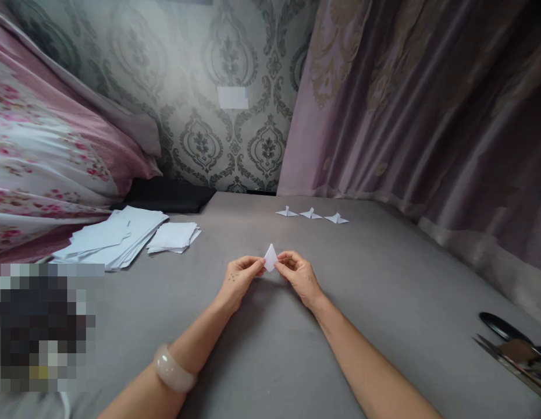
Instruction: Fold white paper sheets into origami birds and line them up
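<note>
A small diamond-shaped piece of folded white paper is held upright, raised over the grey surface. My left hand pinches its left corner between thumb and fingers. At the right corner, my right hand pinches it the same way. Beyond the hands, three folded paper cranes stand in a row: a left crane, a middle crane and a right crane, each with wings spread.
Left of my hands lie a small stack of white paper squares and a larger paper pile. A flat black object lies behind them. Scissors and a dark oval item are at the right edge. Curtains hang at right.
</note>
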Demonstrator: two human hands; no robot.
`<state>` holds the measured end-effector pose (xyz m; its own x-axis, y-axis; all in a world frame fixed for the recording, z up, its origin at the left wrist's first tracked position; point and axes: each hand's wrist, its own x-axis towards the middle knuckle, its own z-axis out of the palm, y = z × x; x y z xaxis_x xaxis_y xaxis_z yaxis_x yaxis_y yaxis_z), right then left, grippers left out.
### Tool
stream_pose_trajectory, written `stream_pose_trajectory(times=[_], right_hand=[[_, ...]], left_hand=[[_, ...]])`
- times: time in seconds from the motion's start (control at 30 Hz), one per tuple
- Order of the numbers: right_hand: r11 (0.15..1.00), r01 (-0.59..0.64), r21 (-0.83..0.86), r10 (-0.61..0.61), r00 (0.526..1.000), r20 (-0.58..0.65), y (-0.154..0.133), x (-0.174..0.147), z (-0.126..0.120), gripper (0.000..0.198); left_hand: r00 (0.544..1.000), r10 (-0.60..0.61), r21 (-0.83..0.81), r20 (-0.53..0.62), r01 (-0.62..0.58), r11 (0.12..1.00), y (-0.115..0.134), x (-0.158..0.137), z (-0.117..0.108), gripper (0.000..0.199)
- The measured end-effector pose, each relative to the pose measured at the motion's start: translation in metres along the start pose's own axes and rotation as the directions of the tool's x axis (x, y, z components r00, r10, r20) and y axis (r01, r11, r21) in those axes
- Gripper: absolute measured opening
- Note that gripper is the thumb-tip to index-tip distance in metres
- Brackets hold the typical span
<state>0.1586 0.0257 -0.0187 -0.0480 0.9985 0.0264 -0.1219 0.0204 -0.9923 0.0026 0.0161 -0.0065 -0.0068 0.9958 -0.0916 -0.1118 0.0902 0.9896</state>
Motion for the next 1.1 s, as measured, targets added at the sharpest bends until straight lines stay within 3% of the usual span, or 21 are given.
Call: stream_pose_trajectory(times=[0.2, 0.5, 0.7, 0.9, 1.1], right_hand=[[1.0, 0.01, -0.02, -0.01, 1.0, 0.004, -0.001, 0.0, 0.0, 0.03], [0.997, 0.068, 0.032, -0.068, 0.998, -0.005, -0.005, -0.002, 0.003, 0.032], [0.994, 0.096, 0.051, -0.094, 0.995, -0.04, -0.009, -0.004, 0.006, 0.033], [0.993, 0.105, 0.055, -0.101, 0.993, -0.066, -0.009, -0.004, 0.005, 0.031], [0.995, 0.039, 0.089, -0.044, 0.997, 0.056, -0.004, -0.003, 0.003, 0.03]], left_hand=[[0.999, 0.035, 0.027, -0.005, -0.035, 0.999, -0.001, 0.002, 0.0, 0.024], [0.998, -0.041, -0.191, 0.039, 0.048, 0.981, -0.009, 0.008, -0.001, 0.027], [0.998, -0.038, -0.211, 0.054, 0.049, 0.976, -0.006, 0.007, 0.0, 0.027], [0.997, 0.015, -0.147, 0.073, -0.004, 0.989, -0.005, 0.005, 0.0, 0.023], [0.981, 0.19, 0.063, 0.049, -0.193, 0.979, 0.0, -0.001, 0.002, 0.021]])
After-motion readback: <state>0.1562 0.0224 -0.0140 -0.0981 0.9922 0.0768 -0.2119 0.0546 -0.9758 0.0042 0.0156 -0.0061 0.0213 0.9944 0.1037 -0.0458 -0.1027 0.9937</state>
